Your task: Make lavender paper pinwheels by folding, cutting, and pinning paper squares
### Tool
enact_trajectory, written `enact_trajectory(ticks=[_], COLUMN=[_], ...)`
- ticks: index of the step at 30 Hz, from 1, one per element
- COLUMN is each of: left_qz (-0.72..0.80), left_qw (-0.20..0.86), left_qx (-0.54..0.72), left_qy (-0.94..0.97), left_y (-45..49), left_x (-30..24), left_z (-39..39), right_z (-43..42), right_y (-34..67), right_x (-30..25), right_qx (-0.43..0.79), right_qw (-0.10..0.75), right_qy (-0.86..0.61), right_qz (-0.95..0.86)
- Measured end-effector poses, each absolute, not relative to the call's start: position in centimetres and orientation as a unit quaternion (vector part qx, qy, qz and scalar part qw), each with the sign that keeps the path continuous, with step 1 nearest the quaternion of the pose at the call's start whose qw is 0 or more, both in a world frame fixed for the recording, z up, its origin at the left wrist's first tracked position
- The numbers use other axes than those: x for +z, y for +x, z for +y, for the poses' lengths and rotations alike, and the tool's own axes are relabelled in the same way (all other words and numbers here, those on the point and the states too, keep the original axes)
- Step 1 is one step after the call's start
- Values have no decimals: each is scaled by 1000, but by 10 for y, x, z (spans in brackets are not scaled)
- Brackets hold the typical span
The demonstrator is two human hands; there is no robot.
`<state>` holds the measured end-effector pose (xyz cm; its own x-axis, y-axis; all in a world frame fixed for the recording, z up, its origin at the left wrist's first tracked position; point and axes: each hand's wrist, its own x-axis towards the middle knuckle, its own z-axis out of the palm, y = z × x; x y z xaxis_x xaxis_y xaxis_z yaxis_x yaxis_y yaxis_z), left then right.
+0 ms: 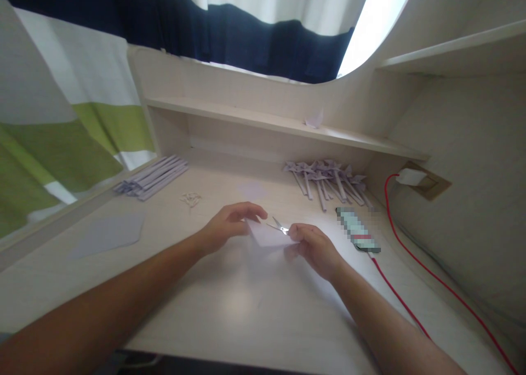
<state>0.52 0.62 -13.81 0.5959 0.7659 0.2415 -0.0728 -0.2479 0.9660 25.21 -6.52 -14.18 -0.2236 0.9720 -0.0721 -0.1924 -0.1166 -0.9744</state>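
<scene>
A small sheet of white paper [267, 236] is pinched at its left edge by my left hand [232, 224], a little above the desk. My right hand [314, 246] is closed around a small pair of scissors [282, 229], whose handles are hidden in the fingers. The scissors' blades are spread apart and point left, over the paper's upper edge. The paper's right corner reaches up to my right fingers; whether they touch it I cannot tell.
Rolled paper sticks [154, 177] lie at the left, near small pale pieces [190, 199] and paper sheets [110, 232]. Paper pinwheels on sticks [329, 177] are heaped at the back right. A phone [357, 229] with a red cable [400, 298] lies at the right. A folded paper [314, 120] rests on the shelf [246, 115].
</scene>
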Motion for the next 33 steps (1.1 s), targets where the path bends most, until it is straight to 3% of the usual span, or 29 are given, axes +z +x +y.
enact_trajectory(ticks=[4,10,17,25,33], left_qz=[229,297,297,383,400], left_qw=[543,394,315,398,472], left_qx=[364,372,334,290,293], left_qy=[722,787,837,781,729], left_y=[5,10,10,13,16], left_x=[-138,-139,-143,-142,-140], left_z=[5,-4,-5,-7,-10], right_z=[-63,-62,-63,-64,-63], right_y=[254,254,249,249,249], right_x=[-145,-147,-146,-145,-150], right_qx=[624,617,602,504,481], right_qw=[474,467,453,527,530], right_qy=[-411,-422,-440,-456,-465], right_qz=[-466,-472,-488,-510,-520])
